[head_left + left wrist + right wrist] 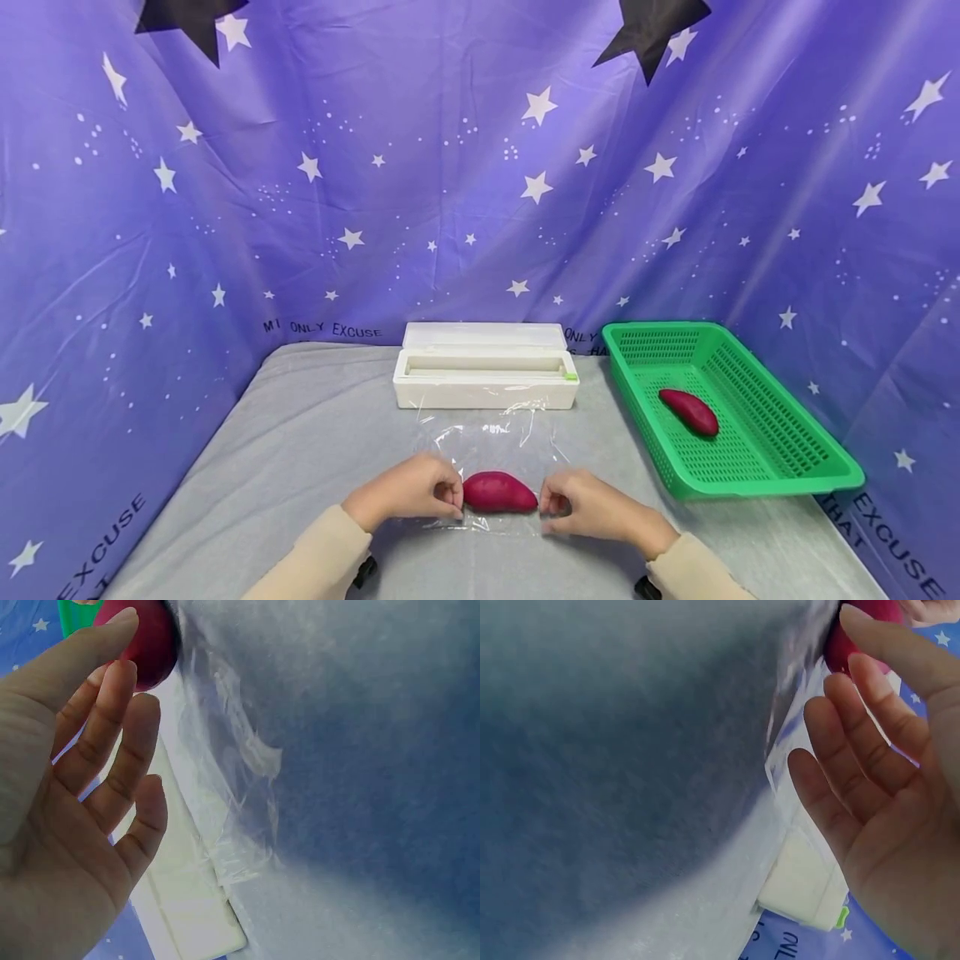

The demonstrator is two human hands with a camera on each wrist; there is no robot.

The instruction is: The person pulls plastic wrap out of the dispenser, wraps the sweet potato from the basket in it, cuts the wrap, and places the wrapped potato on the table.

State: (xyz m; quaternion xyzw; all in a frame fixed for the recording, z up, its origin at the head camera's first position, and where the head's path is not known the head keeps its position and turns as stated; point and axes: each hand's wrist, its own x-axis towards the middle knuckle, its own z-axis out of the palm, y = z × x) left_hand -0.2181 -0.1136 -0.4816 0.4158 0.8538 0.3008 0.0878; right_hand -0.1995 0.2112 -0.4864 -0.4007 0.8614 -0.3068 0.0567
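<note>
A purple-red sweet potato (498, 492) lies crosswise on a sheet of clear plastic wrap (487, 437) on the table. My left hand (420, 490) is at its left end and my right hand (592, 506) at its right end. In the left wrist view the thumb and loosely bent fingers (139, 727) stand apart beside the sweet potato (154, 645). The right wrist view shows similarly relaxed fingers (840, 720) near the other end of the sweet potato (840, 649). Neither hand visibly pinches the wrap; whether the fingertips touch the sweet potato is unclear.
Behind the wrap stands a white wrap dispenser box (483, 393) with its lid raised and a green piece at its right. On the right a green basket (652, 437) holds another sweet potato (690, 412). A purple star-patterned curtain (450, 208) encloses the grey-covered table (285, 433).
</note>
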